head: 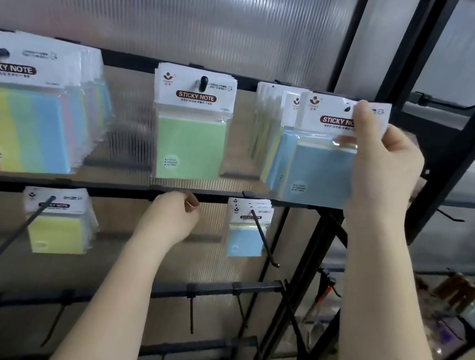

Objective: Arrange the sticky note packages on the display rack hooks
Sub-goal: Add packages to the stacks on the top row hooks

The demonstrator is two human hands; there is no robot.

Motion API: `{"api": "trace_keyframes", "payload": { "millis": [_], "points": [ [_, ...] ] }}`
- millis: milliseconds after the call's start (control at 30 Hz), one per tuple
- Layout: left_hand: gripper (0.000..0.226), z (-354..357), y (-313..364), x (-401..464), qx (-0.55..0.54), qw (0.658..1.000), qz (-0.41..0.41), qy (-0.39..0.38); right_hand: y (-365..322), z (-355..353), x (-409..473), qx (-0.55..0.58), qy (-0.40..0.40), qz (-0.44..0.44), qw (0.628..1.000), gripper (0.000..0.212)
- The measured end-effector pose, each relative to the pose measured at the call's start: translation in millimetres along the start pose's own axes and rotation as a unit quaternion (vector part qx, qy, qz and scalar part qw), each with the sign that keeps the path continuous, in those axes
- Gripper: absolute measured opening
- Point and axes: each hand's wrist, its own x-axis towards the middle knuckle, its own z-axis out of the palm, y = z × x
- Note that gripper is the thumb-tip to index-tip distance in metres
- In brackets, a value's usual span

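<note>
The right hand [382, 168] pinches the white header card of a pale blue sticky note package in clear wrap [321, 162], holding it at the front of the row of packages [265, 134] on the upper right black metal hook, whose tip shows through the card's hole. The left hand [173, 216], fingers curled, grips the black horizontal rack bar [103, 191] below. To finish well, keep the card square to the hook and slide it straight back without tearing the hole.
</note>
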Motion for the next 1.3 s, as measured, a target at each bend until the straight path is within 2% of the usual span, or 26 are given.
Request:
{"api": "trace_keyframes", "payload": {
  "millis": [233,367,433,567,700,867,1133,1300],
  "points": [
    [0.014,3,10,-4,0.006,0.999,-0.011,0.033,15,-4,10,0.037,-0.035,0.004,0.999,0.043],
    [0.013,9,8,-10,-0.004,0.999,-0.015,0.052,20,4,17,0.02,-0.056,0.002,0.998,0.034],
    [0.012,12,7,-14,-0.004,0.998,-0.011,0.057,23,9,22,0.019,-0.059,-0.004,0.998,0.036],
    [0.012,16,6,-21,0.007,0.997,-0.009,0.075,29,19,25,0.003,-0.04,-0.036,0.999,0.037],
    [0.012,19,5,-29,0.005,0.997,-0.022,0.07,33,24,27,-0.008,-0.015,-0.056,0.998,0.013],
    [0.01,18,0,-36,0.006,0.996,-0.046,0.078,47,17,24,0.005,0.013,-0.07,0.997,0.018],
    [0.008,17,-5,-50,0.004,0.993,-0.067,0.101,92,-4,-1,0.038,0.045,-0.028,0.998,0.012],
    [0.007,14,-9,-58,0.009,0.991,-0.072,0.112,139,-1,-22,-0.027,-0.011,0.088,0.996,0.018]
  ]
}}
